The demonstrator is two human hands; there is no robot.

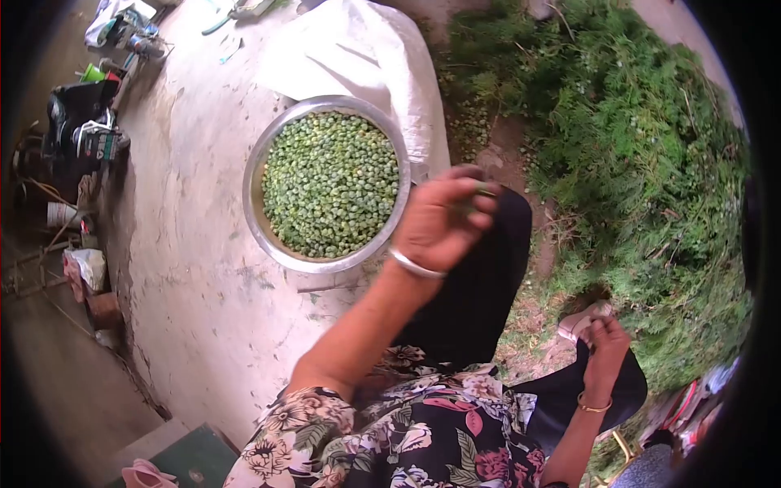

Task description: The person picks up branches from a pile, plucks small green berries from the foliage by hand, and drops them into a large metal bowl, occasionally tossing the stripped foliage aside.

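Observation:
My left hand (pixel 447 218), with a silver bangle at the wrist, is raised just right of a metal basin (pixel 254 230). Its fingers are curled in, and a bit of something small and green (pixel 486 192) shows at the fingertips, too blurred to name. The basin is heaped with small round green cones (pixel 329 183). My right hand (pixel 607 340), wearing a gold-coloured bracelet, is closed in a pinch beside my shoe (pixel 576 322), close to a pile of cut evergreen branches (pixel 626 154). What it pinches cannot be made out.
A white woven sack (pixel 350 49) lies behind the basin on the concrete floor (pixel 191 244). Assorted tools and containers, among them a black machine (pixel 89 130), line the left side. A pink item (pixel 146 474) rests at bottom left. Loose cones and twigs litter the ground by the branches.

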